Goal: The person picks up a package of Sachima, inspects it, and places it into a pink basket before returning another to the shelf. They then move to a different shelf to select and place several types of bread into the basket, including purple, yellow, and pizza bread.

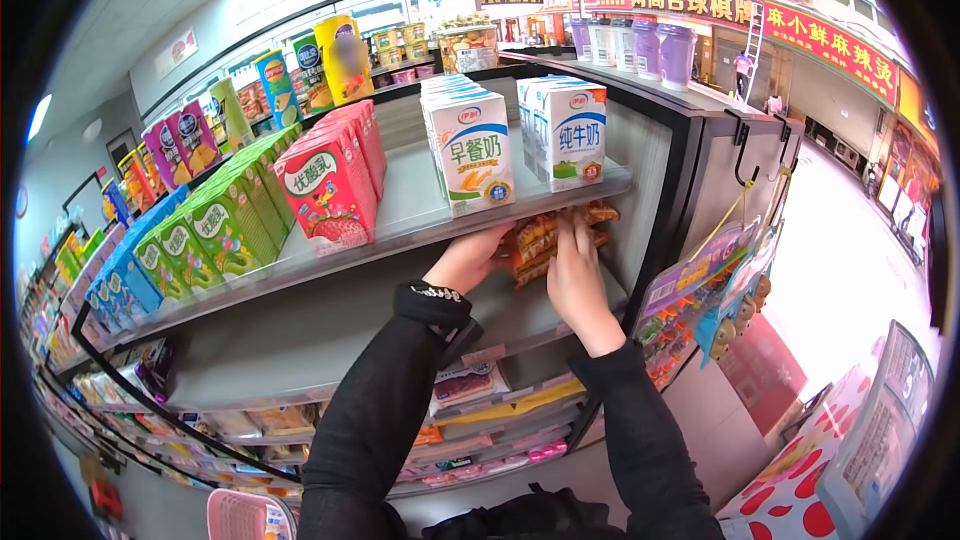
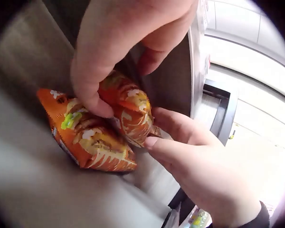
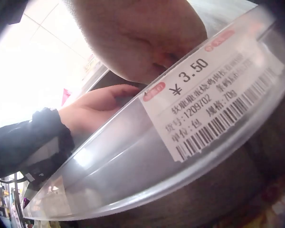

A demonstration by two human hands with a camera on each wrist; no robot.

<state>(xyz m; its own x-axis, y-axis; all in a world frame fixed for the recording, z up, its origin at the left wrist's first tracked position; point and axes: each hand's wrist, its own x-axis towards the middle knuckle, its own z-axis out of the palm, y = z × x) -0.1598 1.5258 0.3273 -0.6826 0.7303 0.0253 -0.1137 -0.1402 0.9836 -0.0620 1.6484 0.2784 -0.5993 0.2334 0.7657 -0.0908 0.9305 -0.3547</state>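
Observation:
Two shiny orange snack packets stand close together on the shelf below the milk cartons; in the left wrist view, one packet [image 2: 92, 137] is nearer and the other packet [image 2: 133, 107] is beside it. My left hand [image 1: 472, 258] reaches in from the left. Its curved fingers [image 2: 92, 95] straddle the second packet, one fingertip dipping between the two packets. From the other side, my right hand [image 1: 577, 285] pinches the end of that second packet with thumb and finger. The right wrist view shows my right palm [image 3: 137, 33] over the shelf edge, with the packets hidden.
Milk cartons [image 1: 470, 155] and red drink boxes [image 1: 335, 175] line the shelf above my hands. A clear strip holds a price label [image 3: 213, 99] marked 3.50. Hanging goods [image 1: 690, 320] flank the shelf's right end, and a pink basket [image 1: 225, 515] sits low at left.

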